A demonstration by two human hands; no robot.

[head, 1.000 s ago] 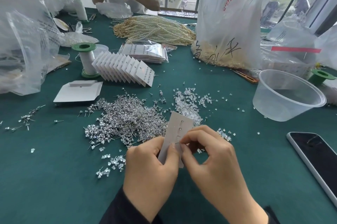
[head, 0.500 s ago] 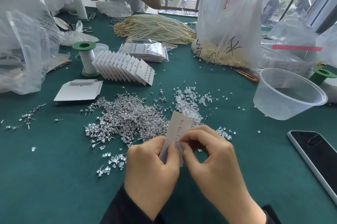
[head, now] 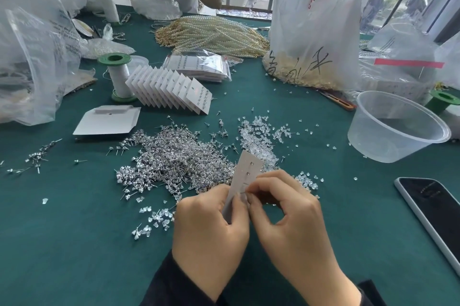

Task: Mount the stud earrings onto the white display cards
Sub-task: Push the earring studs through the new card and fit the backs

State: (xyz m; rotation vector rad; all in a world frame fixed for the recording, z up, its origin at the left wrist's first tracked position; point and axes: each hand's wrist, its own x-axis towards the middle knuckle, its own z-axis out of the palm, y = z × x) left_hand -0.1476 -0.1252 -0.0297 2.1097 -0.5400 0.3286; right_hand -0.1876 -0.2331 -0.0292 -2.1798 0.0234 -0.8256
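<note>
In the head view I see the left hand (head: 211,228) at 6 o'clock gripping the white display card (head: 245,173), which is held upright, its fingers (head: 240,208) curled round the lower end. The right hand (head: 286,218) pinches a thin stud earring (head: 244,192) against the card's right face. The pile of loose studs (head: 174,158) lies on the green tabletop (head: 62,231) at 10 o'clock of the card, and the row of filled cards (head: 171,87) stands farther off at 11 o'clock.

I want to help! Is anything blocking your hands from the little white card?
Nothing visible. The left hand grips the white display card from its side, and the right hand pinches at its face, fingers touching the card.
</note>
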